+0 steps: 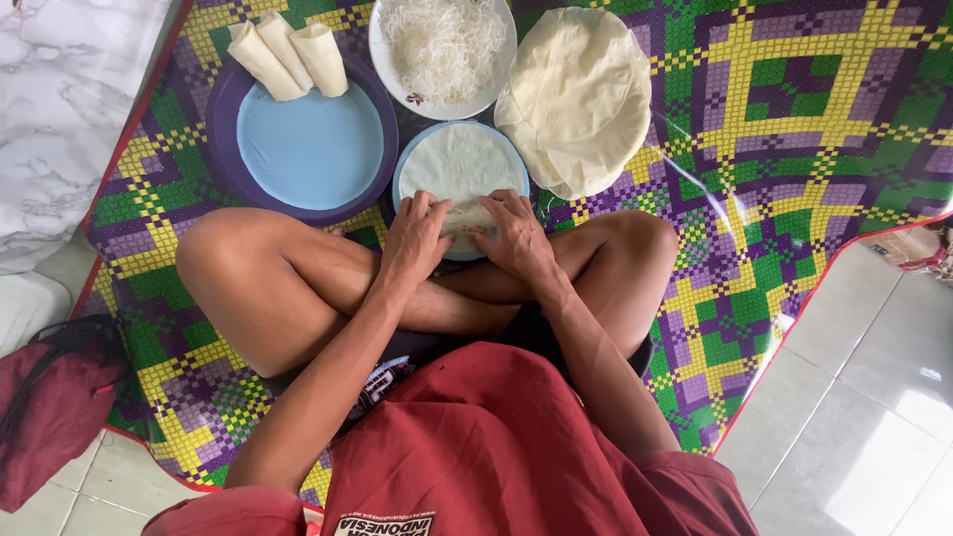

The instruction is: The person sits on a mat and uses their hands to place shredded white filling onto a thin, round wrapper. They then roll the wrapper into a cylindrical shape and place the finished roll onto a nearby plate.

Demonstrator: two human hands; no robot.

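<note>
A thin white wrapper (459, 159) lies spread on a small blue plate (402, 169) in front of my crossed legs. My left hand (417, 238) and my right hand (511, 233) press side by side on the wrapper's near edge, fingers curled over the fold with filling under it. Three finished rolls (288, 55) lean on the far rim of a big purple tray (223, 109). A white bowl (382, 60) of fine white noodles (447, 45) stands behind the plate. A stack of round wrappers (576, 94) lies to the right.
Everything sits on a plastic mat (794, 119) woven in green, yellow and purple. Pale floor tiles (854, 397) lie at the right. A dark red bag (50, 407) rests at the left edge, and marbled flooring (60, 99) lies beyond the mat's top left.
</note>
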